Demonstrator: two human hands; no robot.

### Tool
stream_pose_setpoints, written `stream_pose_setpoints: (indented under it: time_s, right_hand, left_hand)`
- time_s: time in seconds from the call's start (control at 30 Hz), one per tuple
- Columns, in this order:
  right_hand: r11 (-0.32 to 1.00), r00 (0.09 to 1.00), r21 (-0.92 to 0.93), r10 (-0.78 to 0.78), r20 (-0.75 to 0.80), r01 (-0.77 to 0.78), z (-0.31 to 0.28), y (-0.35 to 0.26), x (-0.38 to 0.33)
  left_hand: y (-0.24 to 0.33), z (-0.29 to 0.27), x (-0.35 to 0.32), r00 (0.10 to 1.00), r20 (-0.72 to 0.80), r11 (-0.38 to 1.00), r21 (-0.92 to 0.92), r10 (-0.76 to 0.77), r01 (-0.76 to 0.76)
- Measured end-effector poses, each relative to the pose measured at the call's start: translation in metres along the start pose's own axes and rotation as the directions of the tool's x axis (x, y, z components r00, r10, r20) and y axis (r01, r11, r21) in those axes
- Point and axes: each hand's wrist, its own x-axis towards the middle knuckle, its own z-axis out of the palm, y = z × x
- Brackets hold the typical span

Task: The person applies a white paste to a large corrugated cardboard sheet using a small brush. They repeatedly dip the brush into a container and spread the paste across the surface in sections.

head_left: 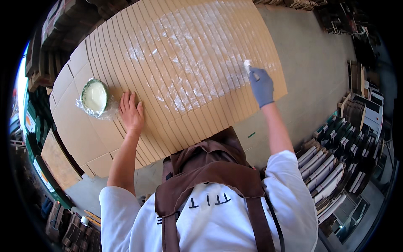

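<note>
A gloved grey hand, my right hand (pixel 262 87), grips a brush (pixel 248 66) whose white-coated head touches the right part of the cardboard. My bare left hand (pixel 131 111) lies flat with its fingers spread on the cardboard pieces (pixel 121 50), which overlap in a row of narrow steps. Across their middle and far part runs a wet, shiny smear of white glue (pixel 189 59). Left of my left hand stands a round green-rimmed tub (pixel 94 97) of creamy white glue, with clear plastic wrap around it. The brush handle is mostly hidden in my glove.
Stacks of brown cardboard (pixel 71 25) rise at the far left. Bundles of flat sheets (pixel 321 172) stand in rows at the right, over the grey floor (pixel 310 63). A wooden board (pixel 58 159) and green frames are at the left. My brown apron (pixel 210 172) meets the near edge of the cardboard.
</note>
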Motion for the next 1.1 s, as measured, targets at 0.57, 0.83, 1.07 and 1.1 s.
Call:
stream_pose_setpoints:
  time_s: [0.57, 0.83, 1.07, 1.1]
  right_hand:
    - [0.955, 0.971, -0.191, -0.206, 0.121, 0.226, 0.014, -0.022, 0.047]
    - [0.97, 0.972, -0.131, -0.187, 0.14, 0.205, 0.02, -0.034, 0.065]
    - [0.955, 0.962, -0.129, -0.253, 0.104, 0.266, 0.038, -0.037, 0.063]
    - [0.952, 0.954, -0.094, -0.285, 0.09, 0.293, 0.038, -0.047, 0.057]
  left_hand:
    - [-0.002, 0.003, -0.001, 0.998, -0.048, 0.999, -0.008, 0.039, -0.04]
    - [0.0, -0.002, -0.003, 0.999, -0.029, 1.0, 0.009, 0.023, -0.023]
    - [0.0, 0.0, 0.0, 0.999, -0.039, 1.0, 0.003, 0.031, -0.031]
    - [-0.002, 0.0, -0.001, 0.999, -0.037, 1.0, 0.011, 0.026, -0.026]
